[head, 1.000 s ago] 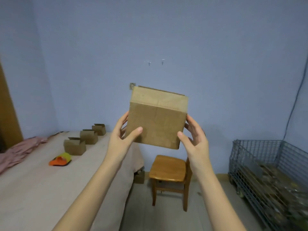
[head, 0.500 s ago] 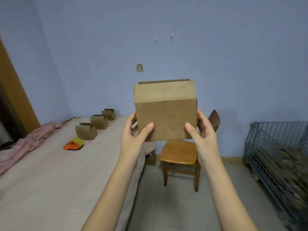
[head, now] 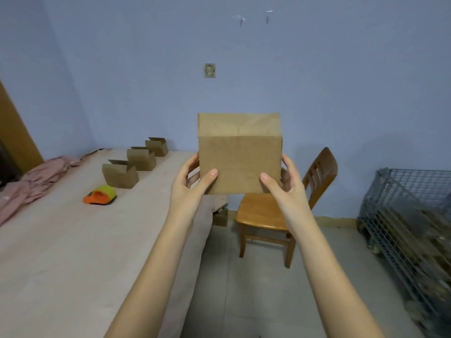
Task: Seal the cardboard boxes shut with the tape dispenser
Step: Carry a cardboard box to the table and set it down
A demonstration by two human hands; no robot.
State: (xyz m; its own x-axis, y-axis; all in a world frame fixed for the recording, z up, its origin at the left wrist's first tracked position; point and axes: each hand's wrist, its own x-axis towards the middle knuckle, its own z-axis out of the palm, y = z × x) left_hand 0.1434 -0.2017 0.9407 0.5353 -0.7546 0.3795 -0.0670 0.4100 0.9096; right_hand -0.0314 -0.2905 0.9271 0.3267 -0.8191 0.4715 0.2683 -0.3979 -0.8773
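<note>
- The plain brown cardboard box is held up in the air at chest height, out beyond the table's right edge and in front of the wooden chair; its top flaps look folded flat, and I can see no tape on them.
- The left hand grips the box's left side, thumb on the near face and fingers behind; the right hand does the same on the right side.
- Judging by that easy 2-handed hold, the box is light and probably empty; the walls are stiff but would dent under a hard squeeze, so the side panels near the lower corners seem the sensible place to hold.
- The orange and yellow-green tape dispenser lies on the pale table, well to the left of the box, untouched.
- 3 more small brown boxes stand in a row at the table's far end, flaps up.
- A pink cloth lies on the table's left side; a grey wire cage stands on the floor at the right.
</note>
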